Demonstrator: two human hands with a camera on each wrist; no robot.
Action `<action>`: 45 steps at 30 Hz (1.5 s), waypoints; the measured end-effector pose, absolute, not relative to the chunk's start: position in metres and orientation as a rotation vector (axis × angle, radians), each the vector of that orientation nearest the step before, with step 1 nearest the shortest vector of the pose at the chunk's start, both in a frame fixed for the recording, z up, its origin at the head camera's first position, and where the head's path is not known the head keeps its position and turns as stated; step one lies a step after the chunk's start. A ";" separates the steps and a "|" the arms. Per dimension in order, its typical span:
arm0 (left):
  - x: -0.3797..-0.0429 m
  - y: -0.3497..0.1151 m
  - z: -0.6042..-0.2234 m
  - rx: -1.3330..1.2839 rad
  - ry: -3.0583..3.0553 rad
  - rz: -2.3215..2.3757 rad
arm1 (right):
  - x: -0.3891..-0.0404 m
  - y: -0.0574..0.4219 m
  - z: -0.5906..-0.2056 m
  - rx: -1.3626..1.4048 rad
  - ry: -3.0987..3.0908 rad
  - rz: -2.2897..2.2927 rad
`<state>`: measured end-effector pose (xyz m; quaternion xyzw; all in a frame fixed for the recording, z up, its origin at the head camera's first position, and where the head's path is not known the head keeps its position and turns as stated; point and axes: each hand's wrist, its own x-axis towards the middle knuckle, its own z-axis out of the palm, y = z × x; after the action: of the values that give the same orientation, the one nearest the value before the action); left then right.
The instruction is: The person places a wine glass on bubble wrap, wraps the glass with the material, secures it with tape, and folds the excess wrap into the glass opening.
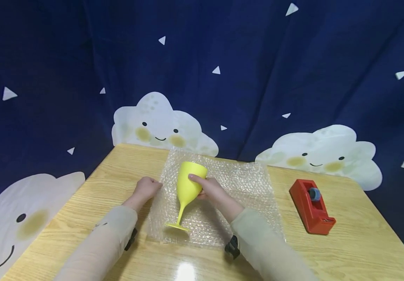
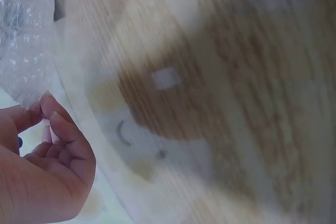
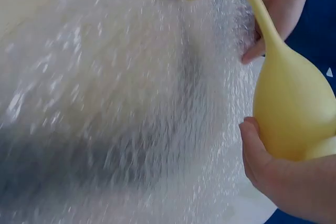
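Observation:
A yellow plastic wine goblet [image 1: 189, 183] is gripped around its bowl by my right hand [image 1: 213, 190], thumb along the near side. The goblet tilts, its rim toward the back and its foot toward the front, over a sheet of bubble wrap [image 1: 244, 195]. In the right wrist view the goblet's bowl [image 3: 294, 103] and stem show beside the bubble wrap [image 3: 121, 77]. My left hand [image 1: 147, 188] pinches the sheet's left edge between thumb and index finger, as the left wrist view shows at the fingers [image 2: 58, 109]; its other fingers are curled.
A red tape dispenser [image 1: 312, 207] with a blue roll of tape [image 1: 314, 194] stands on the wooden table [image 1: 356, 226], right of the bubble wrap. Behind the table hangs a dark blue curtain [image 1: 187, 58] with clouds and white triangles.

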<state>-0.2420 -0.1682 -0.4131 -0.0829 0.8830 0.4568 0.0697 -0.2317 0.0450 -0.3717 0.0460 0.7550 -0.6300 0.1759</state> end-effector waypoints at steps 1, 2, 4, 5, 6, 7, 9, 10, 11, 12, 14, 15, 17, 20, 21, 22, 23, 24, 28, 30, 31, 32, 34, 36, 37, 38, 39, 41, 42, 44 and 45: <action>-0.242 -0.168 -0.412 -0.252 2.657 1.374 | -0.232 0.042 -0.372 0.114 2.131 -1.779; -0.242 -0.167 -0.412 -0.253 2.655 1.373 | -0.232 0.040 -0.373 0.101 2.134 -1.763; -0.241 -0.166 -0.411 -0.262 2.649 1.377 | -0.233 0.035 -0.374 0.084 2.119 -1.749; -0.241 -0.165 -0.411 -0.270 2.648 1.378 | -0.233 0.033 -0.375 0.082 2.114 -1.743; -0.241 -0.165 -0.411 -0.274 2.645 1.379 | -0.234 0.032 -0.375 0.082 2.118 -1.731; -0.241 -0.164 -0.411 -0.279 2.644 1.382 | -0.235 0.030 -0.376 0.084 2.121 -1.723; -0.241 -0.163 -0.411 -0.289 2.644 1.385 | -0.236 0.028 -0.377 0.101 2.119 -1.719; -0.241 -0.163 -0.411 -0.291 2.646 1.386 | -0.237 0.028 -0.378 0.108 2.120 -1.716; -0.241 -0.162 -0.411 -0.298 2.653 1.388 | -0.237 0.027 -0.380 0.117 2.119 -1.712; -0.242 -0.162 -0.411 -0.301 2.657 1.389 | -0.238 0.027 -0.381 0.127 2.114 -1.712; -0.242 -0.161 -0.412 -0.303 2.658 1.388 | -0.238 0.026 -0.384 0.143 2.102 -1.706; -0.242 -0.161 -0.412 -0.305 2.661 1.387 | -0.239 0.026 -0.386 0.149 2.093 -1.702; -0.242 -0.160 -0.412 -0.308 2.653 1.392 | -0.240 0.025 -0.389 0.155 2.094 -1.683; -0.242 -0.160 -0.412 -0.300 2.646 1.396 | -0.242 0.024 -0.394 0.163 2.103 -1.670; -0.241 -0.160 -0.412 -0.299 2.643 1.401 | -0.242 0.023 -0.395 0.169 2.103 -1.667; -0.241 -0.160 -0.412 -0.295 2.636 1.406 | -0.243 0.022 -0.395 0.174 2.106 -1.666; -0.241 -0.160 -0.412 -0.295 2.636 1.408 | -0.243 0.021 -0.395 0.175 2.109 -1.664; -0.242 -0.160 -0.412 -0.294 2.634 1.410 | -0.244 0.020 -0.395 0.177 2.115 -1.659; -0.244 -0.159 -0.414 -0.290 2.627 1.411 | -0.246 0.017 -0.396 0.173 2.147 -1.628; -0.245 -0.158 -0.416 -0.288 2.636 1.406 | -0.249 0.017 -0.397 0.184 2.171 -1.603; -0.245 -0.158 -0.416 -0.286 2.641 1.401 | -0.250 0.018 -0.398 0.191 2.180 -1.592; -0.246 -0.157 -0.417 -0.286 2.647 1.396 | -0.251 0.019 -0.399 0.202 2.184 -1.585; -0.246 -0.157 -0.417 -0.287 2.653 1.387 | -0.253 0.021 -0.400 0.219 2.205 -1.564; -0.247 -0.157 -0.417 -0.272 2.663 1.378 | -0.255 0.022 -0.399 0.226 2.246 -1.547; -0.248 -0.158 -0.418 -0.269 2.669 1.374 | -0.256 0.023 -0.399 0.232 2.260 -1.543; -0.248 -0.158 -0.418 -0.262 2.671 1.372 | -0.257 0.023 -0.398 0.240 2.272 -1.543; -0.249 -0.159 -0.418 -0.259 2.675 1.374 | -0.257 0.023 -0.397 0.242 2.291 -1.542; -0.250 -0.160 -0.418 -0.246 2.668 1.391 | -0.258 0.023 -0.396 0.251 2.317 -1.545; -0.250 -0.160 -0.418 -0.238 2.653 1.408 | -0.259 0.023 -0.395 0.257 2.321 -1.548; -0.251 -0.160 -0.418 -0.228 2.604 1.450 | -0.259 0.022 -0.394 0.264 2.331 -1.547; -0.251 -0.160 -0.418 -0.228 2.574 1.475 | -0.259 0.022 -0.393 0.264 2.341 -1.541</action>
<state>-0.2510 -0.1598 -0.4179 -0.0763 0.8621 0.4941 0.0830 -0.2586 0.0220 -0.3929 0.0925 0.8206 -0.5402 0.1623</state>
